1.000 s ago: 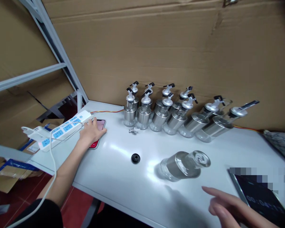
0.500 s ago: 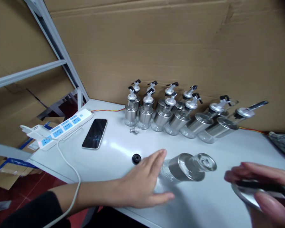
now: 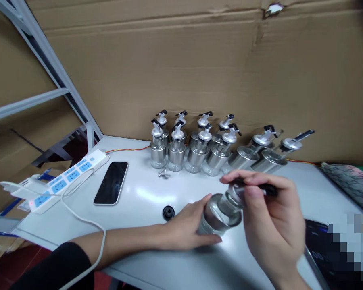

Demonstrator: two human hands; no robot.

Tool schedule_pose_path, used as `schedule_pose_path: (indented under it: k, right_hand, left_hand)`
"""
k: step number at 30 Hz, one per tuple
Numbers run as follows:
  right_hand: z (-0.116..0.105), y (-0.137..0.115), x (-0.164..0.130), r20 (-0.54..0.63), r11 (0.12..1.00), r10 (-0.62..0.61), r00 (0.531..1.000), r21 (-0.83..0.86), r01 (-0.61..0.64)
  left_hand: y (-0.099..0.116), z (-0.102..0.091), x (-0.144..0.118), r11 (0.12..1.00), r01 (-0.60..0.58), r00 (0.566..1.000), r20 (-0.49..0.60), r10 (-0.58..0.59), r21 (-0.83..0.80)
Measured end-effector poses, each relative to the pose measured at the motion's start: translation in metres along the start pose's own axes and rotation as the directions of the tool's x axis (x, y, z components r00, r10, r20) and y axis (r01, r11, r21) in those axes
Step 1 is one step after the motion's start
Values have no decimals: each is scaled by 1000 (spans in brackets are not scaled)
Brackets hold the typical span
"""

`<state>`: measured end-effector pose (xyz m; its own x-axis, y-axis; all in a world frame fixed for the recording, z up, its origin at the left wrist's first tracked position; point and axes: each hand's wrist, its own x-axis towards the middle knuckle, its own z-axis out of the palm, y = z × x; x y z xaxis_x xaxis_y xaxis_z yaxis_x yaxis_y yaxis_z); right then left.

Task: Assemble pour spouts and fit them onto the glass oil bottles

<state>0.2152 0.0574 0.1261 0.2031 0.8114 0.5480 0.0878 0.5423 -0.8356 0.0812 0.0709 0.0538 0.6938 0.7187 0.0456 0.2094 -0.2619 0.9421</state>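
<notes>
Cardboard wall [image 3: 169,68] behind white table [image 3: 145,205]

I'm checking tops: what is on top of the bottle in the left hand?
The right hand holds a black-levered pourer top at the neck of the bottle. Its fingers cover much of it; how far it is seated cannot be seen.

Close head-worn view, forward and down onto the table [image 3: 145,201].

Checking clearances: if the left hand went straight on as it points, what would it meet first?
The bottle the left hand cups; beyond it, probably the right hand, though depth is unclear.
</notes>
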Motion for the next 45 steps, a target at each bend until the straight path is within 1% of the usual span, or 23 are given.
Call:
schedule_pose_path:
  k: [3, 7, 9, 11, 13, 15, 18, 20, 23, 25, 27, 28, 29, 30, 31, 33, 35, 36, 38, 40, 43, 45]
  right_hand:
    - [17, 8, 12, 75, 996, 38, 996, 75, -44]
    - [35, 15, 31, 107, 993, 84, 991, 69, -91]
    - [38, 18, 39, 166, 989, 122, 979, 67, -134]
    - [37, 21, 44, 211, 972, 186, 960, 102, -211]
    - [36, 26, 46, 225, 950, 238, 945, 148, -275]
    - [34, 31, 47, 228, 941, 255, 940, 165, -296]
    - [28, 38, 51, 185, 966, 216, 959, 101, -238]
    - [21, 42, 54, 143, 984, 161, 976, 47, -169]
    - [8, 48, 58, 96, 999, 46, 994, -27, -43]
    - [4, 51, 58, 67, 995, -49, 997, -88, 55]
    - [4, 52, 57, 52, 989, -103, 993, -105, 108]
    - [5, 51, 57, 48, 993, -92, 995, -74, 96]
    - [8, 49, 57, 55, 999, -47, 997, -8, 47]
    - [10, 47, 57, 80, 996, 24, 997, 84, -30]
    - [13, 45, 58, 117, 975, 106, 987, 182, -127]
    - [18, 41, 59, 221, 890, 261, 940, 323, -323]
    - [21, 38, 61, 288, 817, 348, 892, 375, -439]
    - [22, 38, 61, 297, 797, 371, 880, 384, -465]
    - [23, 38, 60, 296, 775, 391, 871, 405, -486]
    - [25, 38, 57, 271, 772, 383, 883, 430, -468]
    - [29, 37, 53, 230, 787, 359, 904, 446, -426]
    - [30, 35, 52, 230, 791, 366, 902, 434, -432]
  left_hand:
    - [2, -1, 4, 999, -32, 997, -75, 30, -17]
    - [-5, 0, 0, 1000, -2, 996, -94, 1, -10]
    - [-9, 1, -2, 999, 13, 991, -132, -19, -50]
    - [-12, 2, -3, 994, 28, 984, -173, -46, -108]
    - [-13, 2, -3, 987, 30, 978, -197, -62, -160]
    - [-13, 3, -3, 980, 13, 981, -190, -51, -198]
    - [-15, 2, -5, 969, -14, 983, -182, -32, -245]
    - [-16, 0, -7, 962, 12, 984, -167, -60, -274]
    - [-17, -3, -10, 954, 72, 986, -125, -112, -289]
    - [-18, -3, -11, 955, 74, 986, -124, -113, -287]
    - [-19, -3, -11, 953, 58, 986, -134, -102, -298]
    - [-20, -2, -10, 950, 54, 985, -138, -101, -309]
    - [-20, -1, -10, 946, 53, 984, -143, -104, -321]
    - [-19, -1, -9, 941, 56, 983, -145, -110, -335]
    - [-19, 0, -8, 936, 59, 983, -143, -115, -348]
    - [-16, 1, -6, 929, 69, 982, -138, -127, -365]
    - [-14, 1, -6, 929, 90, 979, -137, -148, -360]
    - [-12, 1, -6, 928, 105, 977, -136, -162, -357]
    - [-11, 1, -7, 924, 129, 973, -135, -188, -359]
    - [-12, 1, -8, 923, 131, 971, -140, -193, -361]
    - [-14, 2, -10, 935, 105, 974, -154, -166, -338]
    - [-16, 3, -11, 938, 98, 978, -142, -152, -333]
